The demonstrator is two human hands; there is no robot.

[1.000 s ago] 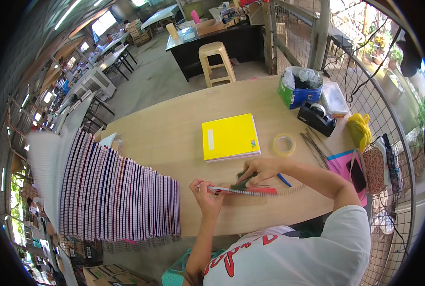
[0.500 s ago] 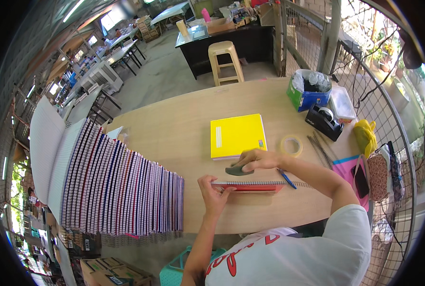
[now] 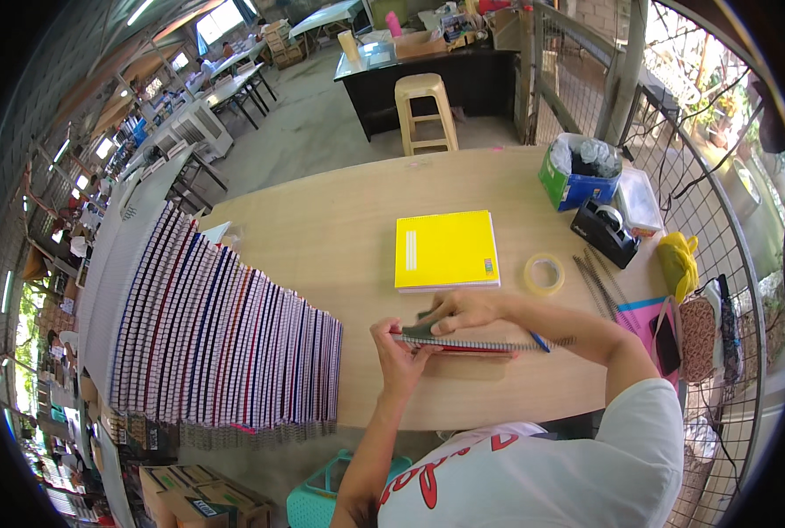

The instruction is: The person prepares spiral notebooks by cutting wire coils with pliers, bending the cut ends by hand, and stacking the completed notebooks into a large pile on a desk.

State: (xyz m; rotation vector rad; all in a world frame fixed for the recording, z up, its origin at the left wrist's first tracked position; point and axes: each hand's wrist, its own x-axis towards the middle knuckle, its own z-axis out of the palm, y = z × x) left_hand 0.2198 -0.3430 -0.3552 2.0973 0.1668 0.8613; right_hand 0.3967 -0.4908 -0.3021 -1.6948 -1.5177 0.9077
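Note:
A red-edged spiral notebook (image 3: 473, 351) stands on its edge near the front of the table, its coil upward. The coil's loose end (image 3: 561, 341) sticks out past the right end. My left hand (image 3: 399, 359) grips the notebook's left end between thumb and fingers. Above that end, my right hand (image 3: 467, 308) is closed on a dark grey-green tool (image 3: 422, 329) whose kind I cannot make out. The tool is at the coil's left end; contact is hard to see. A blue pen (image 3: 540, 341) lies beside the coil. Farther back lies a yellow notebook (image 3: 445, 251).
A tall row of spiral notebooks (image 3: 234, 343) fills the left side. To the right are a tape roll (image 3: 544, 275), loose coils (image 3: 597, 280), a black tape dispenser (image 3: 605, 232), a lined box (image 3: 581, 183), a yellow bag (image 3: 678, 264) and a wire fence (image 3: 718, 185).
My right hand has brought the dark tool down and left to the coil's left end. My left hand still holds the notebook. The view has shifted slightly.

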